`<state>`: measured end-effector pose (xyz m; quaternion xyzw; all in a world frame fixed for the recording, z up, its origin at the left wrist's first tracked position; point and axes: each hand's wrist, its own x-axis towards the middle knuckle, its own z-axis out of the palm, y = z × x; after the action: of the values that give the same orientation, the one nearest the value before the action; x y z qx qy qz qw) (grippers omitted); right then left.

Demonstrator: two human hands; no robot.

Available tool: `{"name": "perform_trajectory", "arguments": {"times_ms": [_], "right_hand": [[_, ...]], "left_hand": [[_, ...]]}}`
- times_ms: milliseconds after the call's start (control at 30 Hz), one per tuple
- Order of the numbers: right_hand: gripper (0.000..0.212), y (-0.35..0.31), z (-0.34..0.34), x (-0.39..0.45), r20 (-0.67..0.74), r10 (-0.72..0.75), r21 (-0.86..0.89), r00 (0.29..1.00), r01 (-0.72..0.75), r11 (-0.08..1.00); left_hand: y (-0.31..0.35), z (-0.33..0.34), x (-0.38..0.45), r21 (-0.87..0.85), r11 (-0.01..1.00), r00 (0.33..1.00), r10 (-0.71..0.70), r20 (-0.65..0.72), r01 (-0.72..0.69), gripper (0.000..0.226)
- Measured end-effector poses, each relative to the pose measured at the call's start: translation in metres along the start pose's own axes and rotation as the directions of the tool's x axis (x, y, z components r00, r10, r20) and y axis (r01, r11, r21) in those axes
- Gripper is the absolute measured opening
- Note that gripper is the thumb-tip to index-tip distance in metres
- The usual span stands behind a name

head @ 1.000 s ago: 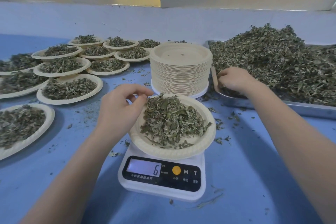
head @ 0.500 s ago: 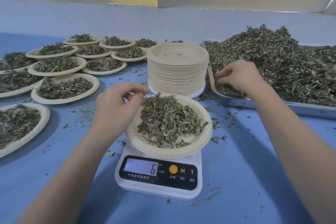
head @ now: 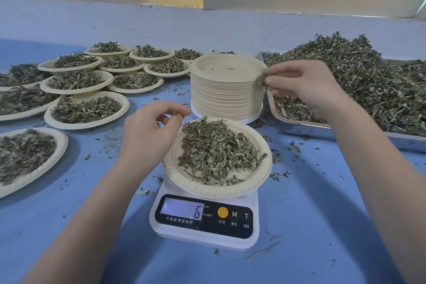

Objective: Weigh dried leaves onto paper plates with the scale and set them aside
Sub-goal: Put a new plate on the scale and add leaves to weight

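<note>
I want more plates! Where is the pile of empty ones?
The stack of empty plates stands mid-table, just behind the scale, between the filled plates on the left and the metal tray on the right.

The scale (head: 204, 219), lower centre, shows 6 on its display (head: 182, 210), with M and T beside Chinese captions seemingly too small to read.

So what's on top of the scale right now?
A paper plate heaped with dried leaves sits on the scale. The plate covers the weighing platform; the display reads 6.
</note>
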<state>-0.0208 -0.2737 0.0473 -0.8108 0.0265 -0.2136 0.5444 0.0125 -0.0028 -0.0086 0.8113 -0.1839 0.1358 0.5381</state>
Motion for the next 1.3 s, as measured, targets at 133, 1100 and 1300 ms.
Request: {"name": "perform_trajectory", "arguments": {"times_ms": [133,1100,1300], "right_hand": [[0.038,-0.027,0.013,-0.013,0.525,0.04,-0.308,0.85,0.147,0.94],[0.037,0.054,-0.018,0.024,-0.093,0.421,-0.869,0.902,-0.28,0.408],[0.026,0.053,-0.02,0.016,-0.261,0.178,-0.724,0.949,-0.315,0.614]], "left_hand": [[0.0,0.001,-0.001,0.0,1.0,1.0,-0.006,0.006,0.006,0.027],[-0.003,0.002,-0.001,0.062,0.998,1.0,0.008,0.018,-0.009,0.025],[-0.002,0.002,0.0,0.07,0.997,1.0,0.011,0.0,-0.011,0.025]]}}
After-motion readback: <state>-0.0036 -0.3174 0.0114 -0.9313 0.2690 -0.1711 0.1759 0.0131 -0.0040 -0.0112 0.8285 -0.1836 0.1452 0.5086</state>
